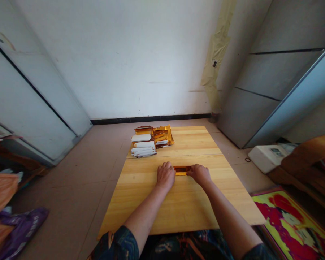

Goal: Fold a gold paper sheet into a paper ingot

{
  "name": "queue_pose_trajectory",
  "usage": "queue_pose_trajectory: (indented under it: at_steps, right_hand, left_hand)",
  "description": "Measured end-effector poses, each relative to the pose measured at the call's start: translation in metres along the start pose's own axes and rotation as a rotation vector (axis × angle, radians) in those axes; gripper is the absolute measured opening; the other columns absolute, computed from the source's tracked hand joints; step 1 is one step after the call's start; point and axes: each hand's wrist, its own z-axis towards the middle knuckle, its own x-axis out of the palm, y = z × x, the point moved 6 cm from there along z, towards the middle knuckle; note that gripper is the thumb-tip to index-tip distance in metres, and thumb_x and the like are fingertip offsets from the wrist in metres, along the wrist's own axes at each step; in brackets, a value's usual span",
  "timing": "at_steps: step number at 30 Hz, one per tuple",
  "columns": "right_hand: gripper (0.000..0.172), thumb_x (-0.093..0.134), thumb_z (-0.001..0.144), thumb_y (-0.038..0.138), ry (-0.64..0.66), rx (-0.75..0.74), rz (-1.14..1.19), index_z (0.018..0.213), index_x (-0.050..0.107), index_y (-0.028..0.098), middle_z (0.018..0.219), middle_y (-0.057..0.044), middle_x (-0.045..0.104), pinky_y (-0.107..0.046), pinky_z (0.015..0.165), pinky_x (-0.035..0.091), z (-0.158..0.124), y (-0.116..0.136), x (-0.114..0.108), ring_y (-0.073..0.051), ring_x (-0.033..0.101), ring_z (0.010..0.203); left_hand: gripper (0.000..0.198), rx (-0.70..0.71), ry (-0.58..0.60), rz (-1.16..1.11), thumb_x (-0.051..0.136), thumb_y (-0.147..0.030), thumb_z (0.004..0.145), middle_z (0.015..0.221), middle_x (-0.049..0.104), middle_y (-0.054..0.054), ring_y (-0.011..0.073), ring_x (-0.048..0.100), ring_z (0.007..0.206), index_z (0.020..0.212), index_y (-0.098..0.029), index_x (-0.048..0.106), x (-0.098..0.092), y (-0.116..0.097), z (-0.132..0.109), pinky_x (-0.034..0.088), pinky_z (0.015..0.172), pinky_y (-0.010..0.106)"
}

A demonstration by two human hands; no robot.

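Note:
A narrow strip of gold foil (182, 170) lies on the pale wooden board (184, 206), its ends under both hands. My left hand (165, 176) rests on the strip's left end, with the fingers curled down over it. My right hand (199, 174) presses on the right end from the other side. Between the hands, the strip's shiny orange-gold face shows. Farther up the board stands a loose pile of white paper packets and gold foil pieces (151, 141), well beyond both hands.
A seam crosses the board behind my hands. Tiled floor surrounds it. A white box-like appliance (268, 158) and a brown wooden piece (306, 159) stand at right, above a colourful mat (289, 224). Orange and purple bags (21, 231) lie at left.

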Motion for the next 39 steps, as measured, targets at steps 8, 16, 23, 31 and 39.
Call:
queue_pose_trajectory:
  at_steps: [8,16,23,31,39]
  right_hand:
    - [0.019,0.060,0.078,0.035,0.015,0.002,0.000,0.087,0.071,0.023,0.096,-0.008,0.071,-0.030,0.070,0.042,0.002,0.001,0.000,-0.023,0.065,0.090]
    - [0.021,0.062,0.078,0.037,0.036,0.041,0.021,0.088,0.069,0.021,0.095,-0.010,0.070,-0.026,0.062,0.040,0.003,-0.002,0.002,-0.022,0.066,0.086]
    - [0.012,0.058,0.084,0.032,-0.130,-0.029,0.062,0.089,0.059,0.021,0.091,-0.004,0.064,-0.024,0.059,0.034,-0.007,0.001,0.005,-0.016,0.062,0.080]
    - [0.007,0.050,0.087,0.021,-0.262,-0.060,0.136,0.086,0.057,0.022,0.086,-0.001,0.061,-0.023,0.060,0.031,-0.017,0.002,0.016,-0.013,0.056,0.076]
    - [0.018,0.048,0.089,0.019,-0.290,-0.153,0.158,0.082,0.064,0.022,0.086,-0.003,0.062,-0.021,0.068,0.035,-0.020,0.005,0.014,-0.014,0.057,0.084]
  left_hand:
    - [0.020,-0.006,-0.007,0.012,0.046,-0.016,0.088,0.094,0.059,0.011,0.0253,0.050,0.096,0.083,-0.015,0.066,0.002,-0.001,-0.001,0.038,0.078,0.038]
    - [0.018,-0.047,-0.048,0.032,0.045,-0.019,0.091,0.095,0.058,0.010,0.0247,0.049,0.096,0.087,-0.017,0.062,-0.004,-0.004,-0.008,0.036,0.078,0.038]
    - [0.017,0.199,-0.055,-0.010,0.045,-0.021,0.093,0.093,0.057,0.006,0.0213,0.049,0.093,0.092,-0.022,0.061,0.000,-0.017,-0.010,0.037,0.077,0.035]
    - [0.018,0.346,-0.020,-0.006,0.047,-0.016,0.091,0.084,0.060,0.005,0.0204,0.052,0.087,0.082,-0.020,0.062,0.002,-0.025,-0.010,0.041,0.076,0.033]
    - [0.020,0.322,-0.031,0.020,0.044,-0.013,0.089,0.086,0.060,0.009,0.0229,0.054,0.086,0.087,-0.016,0.064,0.000,-0.029,-0.034,0.043,0.076,0.037]
